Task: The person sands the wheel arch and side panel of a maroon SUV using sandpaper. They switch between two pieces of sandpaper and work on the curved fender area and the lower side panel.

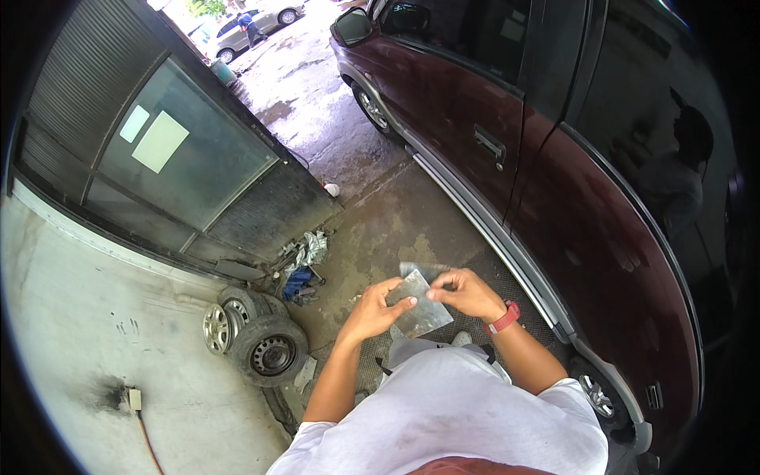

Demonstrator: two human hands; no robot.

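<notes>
My left hand (375, 309) grips a flat grey rectangular sheet (426, 313) in front of my body, its thumb lying over the face. My right hand (469, 294), with a red watch (503, 317) on the wrist, pinches the same sheet near its upper right edge with thumb and forefinger. Behind the fingers shows a second grey flat piece (415, 268), partly covered; whether it is joined to the first I cannot tell. The sheet's material is also unclear, perhaps thin metal or abrasive paper.
A dark red car (443, 119) stands along my right, its silver side step (491, 237) low down. On the left, by a white wall (95, 317), lie several wheels and a tyre (257, 340). Beyond them are blue cloth (298, 283) and silvery crumpled material (310, 249) by a dark glazed partition (182, 150).
</notes>
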